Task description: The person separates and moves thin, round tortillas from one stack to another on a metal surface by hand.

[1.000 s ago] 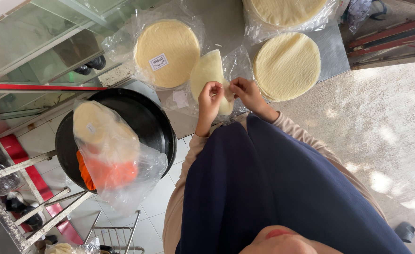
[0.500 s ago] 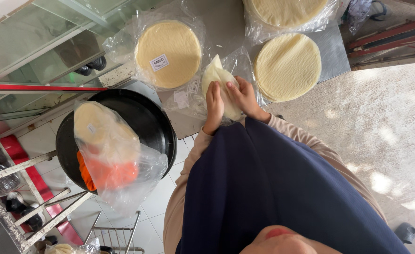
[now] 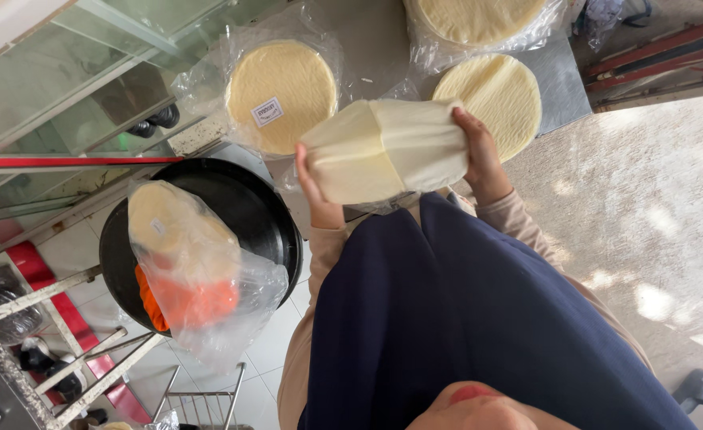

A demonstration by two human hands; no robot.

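The wide black round pan (image 3: 264,215) carries a clear plastic bag of pale and orange sheets (image 3: 188,271). Above it, both hands grip a folded, pale cream thin round sheet (image 3: 383,150) in the air: left hand (image 3: 320,199) and right hand (image 3: 479,155) each clasping an end. The folding looks underway; a further crease would need steady, even pressure.

The black pan (image 3: 264,215) is the landmark. A plastic bag (image 3: 200,287) lies on it. The folded flatbread (image 3: 383,151) sits right of it. A wrapped flatbread pack (image 3: 280,95) lies behind it.
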